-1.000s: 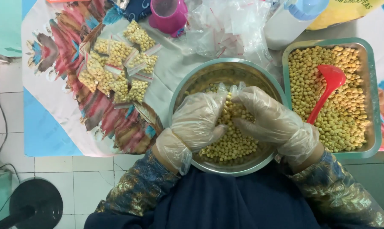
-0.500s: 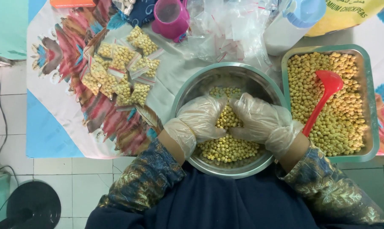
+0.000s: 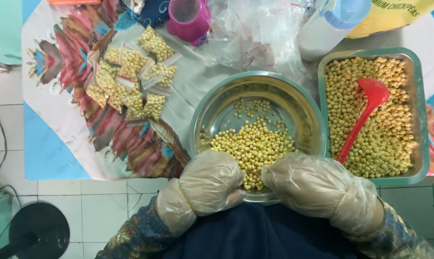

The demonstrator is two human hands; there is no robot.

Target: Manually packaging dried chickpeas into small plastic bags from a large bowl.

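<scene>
- White floor tiles showed below a bench (image 3: 54,158) spread with a feather-patterned cloth.
- Both gloved hands sat at the near rim of the round steel bowl (image 3: 212,112): the left hand (image 3: 210,182) and right hand (image 3: 317,187) were curled loosely inward, and I could not tell whether they held anything.
- Chickpeas (image 3: 253,146) lay heaped in the bowl's near half (pale yellow, dry-looking).
- Scooping well probably meant cupping the palms low under the heap, so none rolled over the rim.
- Filled small bags (image 3: 130,81) lay to the left; a red scoop (image 3: 365,112) rested in the tray (image 3: 418,172).
</scene>
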